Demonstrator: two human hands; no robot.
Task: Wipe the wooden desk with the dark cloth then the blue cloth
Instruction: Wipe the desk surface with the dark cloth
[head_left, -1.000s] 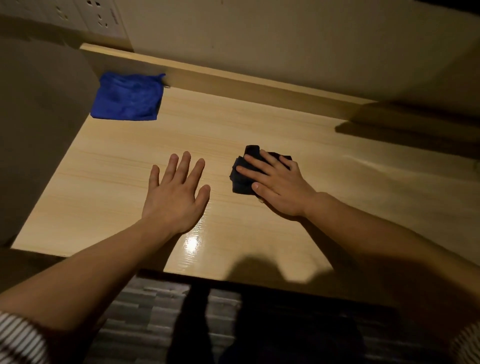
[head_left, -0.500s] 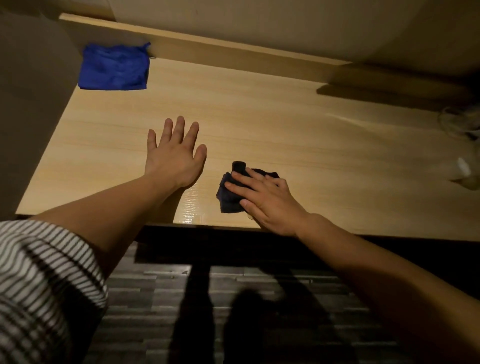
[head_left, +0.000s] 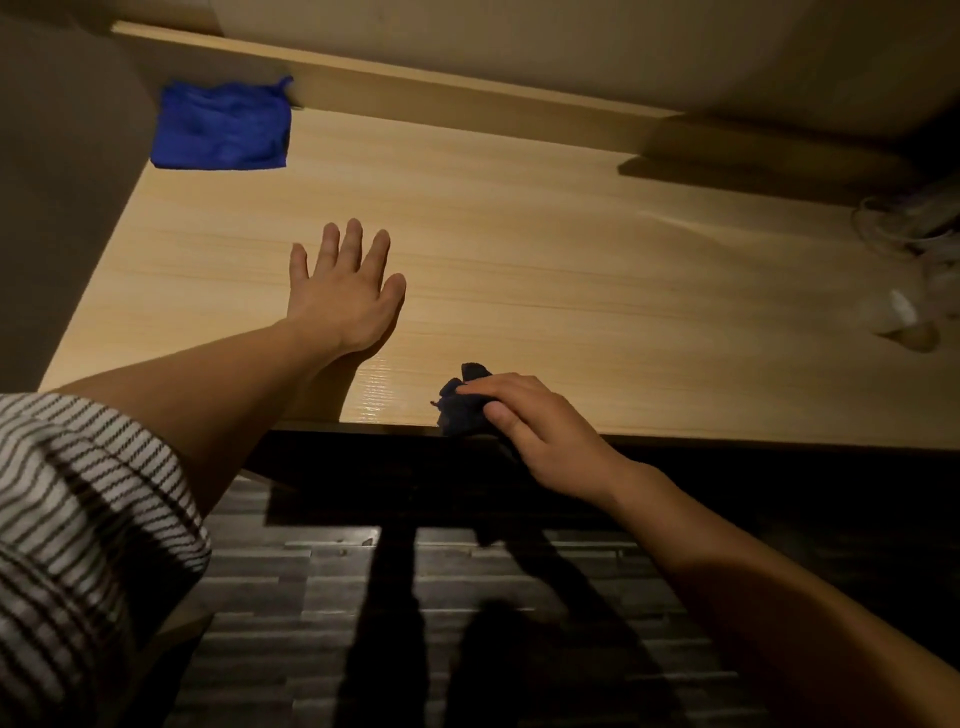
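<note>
The light wooden desk (head_left: 571, 270) fills the upper half of the head view. My right hand (head_left: 545, 431) is at the desk's front edge, fingers closed on a bunched dark cloth (head_left: 460, 408) that sits right at that edge. My left hand (head_left: 345, 296) lies flat on the desk with fingers spread, holding nothing, left of and beyond the dark cloth. A folded blue cloth (head_left: 223, 127) rests in the far left corner of the desk, well away from both hands.
A wooden ledge (head_left: 441, 88) runs along the back of the desk under the wall. Clear plastic items (head_left: 904, 291) sit in shadow at the desk's right end. A side panel (head_left: 57, 208) borders the left. Dark striped floor (head_left: 467, 623) lies below.
My right hand has dragged the dark cloth from mid-desk toward me to the front edge and bunched it up. My left hand stays flat on the desk.
</note>
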